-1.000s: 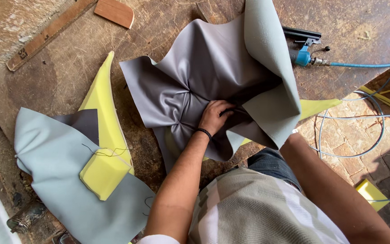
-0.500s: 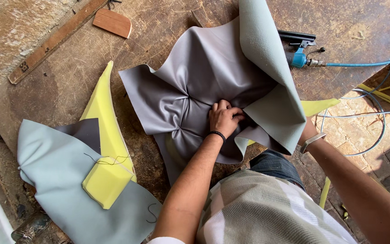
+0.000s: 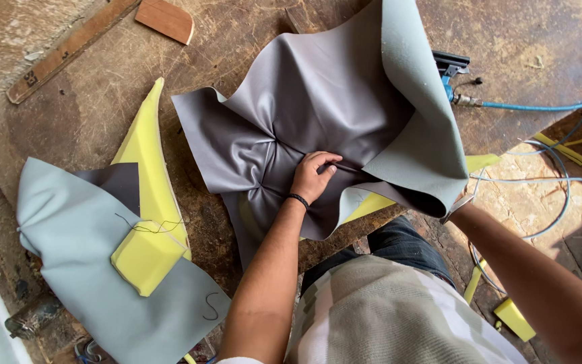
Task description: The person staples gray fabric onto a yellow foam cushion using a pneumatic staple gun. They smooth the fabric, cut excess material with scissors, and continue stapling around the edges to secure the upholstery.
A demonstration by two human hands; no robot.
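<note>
A: What's the left hand doing?

B: It's in the middle of the frame, pressed down on the big grey vinyl sheet with the soft folds. Fingers are curled in, w/ thumb & first finger pinched close on the sheet, at a thin dark line in it. Can't tell if it's thread or just a crease. Black band on the wrist.

A: And the right hand?

B: Hidden. The arm comes in from the lower right & goes under the turned-up pale blue-grey flap of the same sheet. Can't tell if those fingers are open or closed.

A: Where's the sheet?

B: Middle to upper right of the frame, on the worn brown wooden workbench. Some yellow foam shows under its lower edge.

A: What else?

B: Lower left: a pale blue-grey cover piece wrapped on a yellow foam wedge, w/ loose dark thread on it. Well apart from the hand. Upper right: a blue & black air stapler just beside the flap, w/ a thin blue hose going to the right edge. Upper left: a long flat wooden ruler & a small flat wooden block near it.
</note>
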